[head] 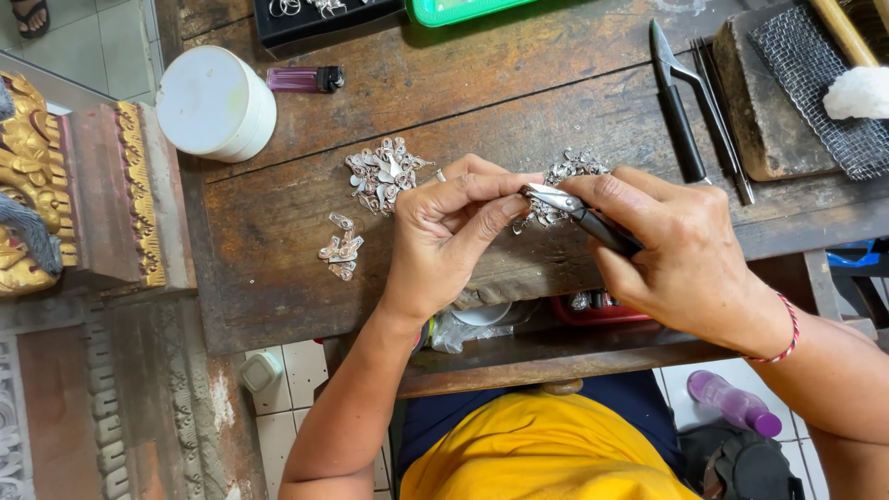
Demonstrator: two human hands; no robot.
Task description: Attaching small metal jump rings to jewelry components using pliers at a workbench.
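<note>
worn wooden workbench, scratched and dark. left hand pinches a small silver piece between thumb and fingertips, above the bench's front edge. right hand is closed around pliers, whose tips touch the piece. silver parts lie in a heap just beside the left hand; white round tub and purple lighter sit well apart.

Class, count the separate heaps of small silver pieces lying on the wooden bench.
3: a large heap left of the hands, a small heap below it, and a third heap partly hidden behind the pliers.
</note>
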